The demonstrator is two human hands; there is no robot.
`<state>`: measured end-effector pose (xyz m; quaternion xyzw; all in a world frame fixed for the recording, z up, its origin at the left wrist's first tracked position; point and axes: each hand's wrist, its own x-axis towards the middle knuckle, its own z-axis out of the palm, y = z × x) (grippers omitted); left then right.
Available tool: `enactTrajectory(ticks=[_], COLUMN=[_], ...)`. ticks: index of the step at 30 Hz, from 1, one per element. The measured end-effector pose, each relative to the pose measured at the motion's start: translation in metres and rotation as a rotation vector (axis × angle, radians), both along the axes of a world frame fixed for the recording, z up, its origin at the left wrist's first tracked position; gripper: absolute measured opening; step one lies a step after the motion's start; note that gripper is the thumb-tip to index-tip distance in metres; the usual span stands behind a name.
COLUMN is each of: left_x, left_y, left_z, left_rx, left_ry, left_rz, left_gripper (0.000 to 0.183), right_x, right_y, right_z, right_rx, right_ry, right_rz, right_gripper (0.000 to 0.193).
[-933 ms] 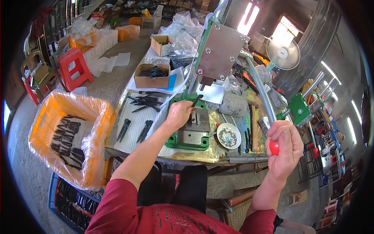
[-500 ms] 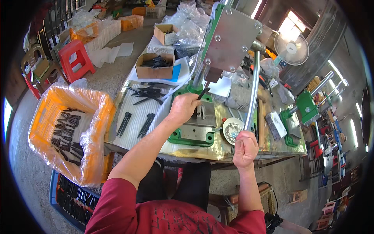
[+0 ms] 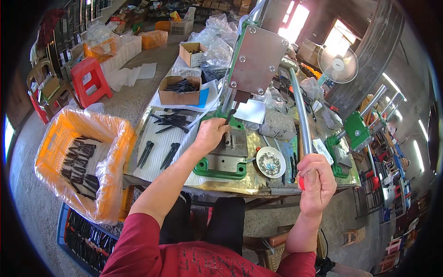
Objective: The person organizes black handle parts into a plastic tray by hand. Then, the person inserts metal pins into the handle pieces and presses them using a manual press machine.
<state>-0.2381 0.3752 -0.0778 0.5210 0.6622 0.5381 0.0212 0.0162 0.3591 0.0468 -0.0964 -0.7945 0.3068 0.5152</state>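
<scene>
A green hand press with a bare steel front plate (image 3: pixel 258 60) stands before me on the table. My left hand (image 3: pixel 211 134) is closed at the press, pinching a slim black plastic piece (image 3: pixel 231 115) upright just under the dark ram (image 3: pixel 242 96). Whether the piece touches the ram I cannot tell. My right hand (image 3: pixel 317 182) is wrapped round the lower end of the long steel lever (image 3: pixel 301 111), and a bit of red grip (image 3: pixel 302 183) shows beside the fingers. Below the left hand is the steel bed (image 3: pixel 229 161) of the press.
Right of the base sits a white bowl (image 3: pixel 271 162) of small metal parts. Black pieces (image 3: pixel 170 121) lie on white foam at left, behind them a cardboard box (image 3: pixel 180 96). A plastic-lined orange crate (image 3: pixel 44 152) stands left; a second green press (image 3: pixel 357 129) stands right.
My right hand and the lever's end have swung right and look nearer to me. The left hand stays by the ram with the black piece. The whole view has shifted slightly.
</scene>
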Motion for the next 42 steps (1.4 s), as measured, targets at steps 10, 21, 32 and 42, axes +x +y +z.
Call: enactTrajectory(ticks=[10,21,32,42], left_x=[-0.011,-0.004,-0.006,-0.047], left_y=[-0.026,-0.068,-0.099,-0.136], left_z=[0.011,0.02,0.024,0.016], left_rx=[0.191,0.269,0.27,-0.199], left_ry=[-1.006,-1.053,-0.955,-0.359], left_rz=[-0.279,-0.301,-0.236,0.109], left_gripper=[0.015,0.017,0.019,0.019], right_x=[-0.002,-0.003,-0.003,0.012], right_y=[-0.001,0.002,0.0,0.009], right_z=[0.0,-0.003,0.005,-0.017], right_rx=[-0.05,0.138,0.235,0.196], right_ry=[0.058,0.143,0.24,0.595], right_rz=[0.087,0.007,-0.063,-0.192], right_gripper=[0.016,0.03,0.036,0.034])
